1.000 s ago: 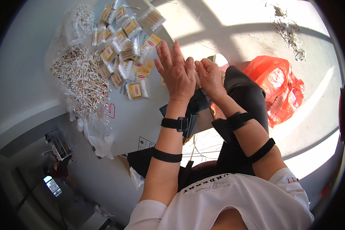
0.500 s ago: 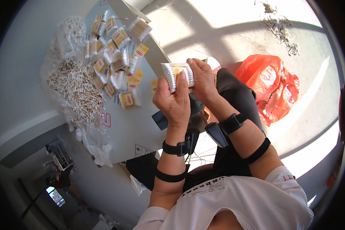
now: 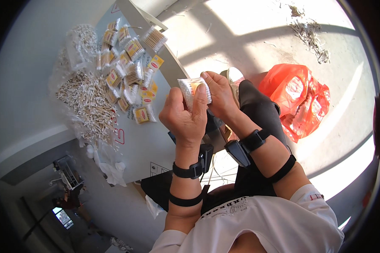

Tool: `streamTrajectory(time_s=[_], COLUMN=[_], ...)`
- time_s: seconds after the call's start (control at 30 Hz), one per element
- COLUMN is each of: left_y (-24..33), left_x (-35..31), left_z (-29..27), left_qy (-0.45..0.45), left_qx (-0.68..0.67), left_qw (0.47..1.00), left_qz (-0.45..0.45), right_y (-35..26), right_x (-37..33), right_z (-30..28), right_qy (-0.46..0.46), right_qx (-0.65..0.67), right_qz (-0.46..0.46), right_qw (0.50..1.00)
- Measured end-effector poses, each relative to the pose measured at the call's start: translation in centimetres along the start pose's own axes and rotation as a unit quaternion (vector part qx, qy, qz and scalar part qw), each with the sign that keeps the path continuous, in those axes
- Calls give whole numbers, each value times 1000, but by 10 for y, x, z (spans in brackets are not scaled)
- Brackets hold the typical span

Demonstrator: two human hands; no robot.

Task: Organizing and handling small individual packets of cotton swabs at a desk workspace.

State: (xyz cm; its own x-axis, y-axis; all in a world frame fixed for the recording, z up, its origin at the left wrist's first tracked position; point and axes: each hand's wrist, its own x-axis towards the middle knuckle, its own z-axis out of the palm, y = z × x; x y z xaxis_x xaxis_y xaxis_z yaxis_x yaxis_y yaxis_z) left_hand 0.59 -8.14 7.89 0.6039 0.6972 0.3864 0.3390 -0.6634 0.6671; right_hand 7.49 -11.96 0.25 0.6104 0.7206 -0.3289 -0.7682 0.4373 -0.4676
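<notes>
A clear packet of cotton swabs with a yellow label is held between my two hands, beyond the table's right edge. My left hand is closed on its near left part, the thumb lying over the label. At the packet's right end, my right hand pinches the film between thumb and fingers. On the table to the left lies a heap of similar swab packets, and one packet sits a little apart. Yellow label cards lie beside the heap.
Left of the packets, loose cotton swabs spill from clear plastic bags on the grey table. A red plastic bag stands on the floor at right, next to my leg. Scraps lie farther off on the sunlit floor.
Both hands have shifted slightly with the packet, the left one leftward. The packet is turned a little and more of its label is covered. The view has moved slightly.
</notes>
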Motion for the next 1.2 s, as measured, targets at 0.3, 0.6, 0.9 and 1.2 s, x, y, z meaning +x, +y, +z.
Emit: streamTrajectory(time_s=[0.3,0.6,0.9,1.2], left_y=[9,3,17,16], left_x=[4,23,-2,-2], left_z=[-4,-20,6,16], left_qy=[1,-99,-44,-5], left_qx=[19,-21,52,112], left_qw=[999,990,996,989], left_qz=[30,-97,50,98], right_y=[-3,-4,-15,-16], right_x=[1,3,0,2], right_z=[-2,-1,-2,-4], right_qy=[-6,-31,-61,-72], right_qx=[-22,-61,104,109], right_qz=[1,-19,69,51], right_qw=[1000,997,990,990])
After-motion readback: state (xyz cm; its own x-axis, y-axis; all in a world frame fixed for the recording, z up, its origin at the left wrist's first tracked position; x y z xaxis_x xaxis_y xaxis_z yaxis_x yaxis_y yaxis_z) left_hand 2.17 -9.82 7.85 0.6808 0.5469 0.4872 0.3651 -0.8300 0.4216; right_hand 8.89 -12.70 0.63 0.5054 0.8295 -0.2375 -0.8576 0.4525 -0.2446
